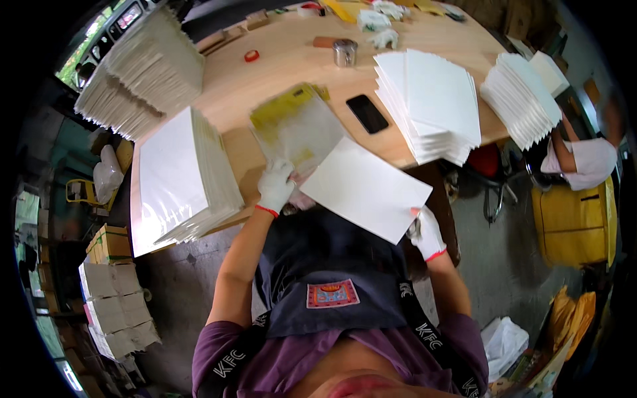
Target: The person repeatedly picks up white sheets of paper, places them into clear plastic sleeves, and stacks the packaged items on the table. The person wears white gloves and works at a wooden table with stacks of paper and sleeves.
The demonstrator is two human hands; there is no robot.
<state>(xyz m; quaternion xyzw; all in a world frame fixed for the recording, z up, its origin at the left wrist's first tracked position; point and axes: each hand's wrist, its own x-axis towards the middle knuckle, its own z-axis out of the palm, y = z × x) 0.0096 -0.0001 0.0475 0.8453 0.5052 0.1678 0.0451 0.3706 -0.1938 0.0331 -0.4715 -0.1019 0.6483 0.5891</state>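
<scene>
A white rectangular sheet (366,189) is tilted in front of me, its left part overlapping a grey board with yellow stains (298,126) on the table. My right hand (426,233), in a white glove with a red cuff, grips the sheet at its lower right edge. My left hand (275,184), gloved the same way, is closed at the near edge of the stained board. What its fingers hold, if anything, is hidden; a pinkish cloth-like thing (300,197) shows beside it. To the right of the board lies a black phone (367,114).
White sheets are stacked at left (174,174), far left (149,60), right (434,96) and far right (521,96). On the wooden table (279,66) are a metal canister (344,53), red tape (251,56) and gloves (383,40). Another person's arm (570,149) shows at right.
</scene>
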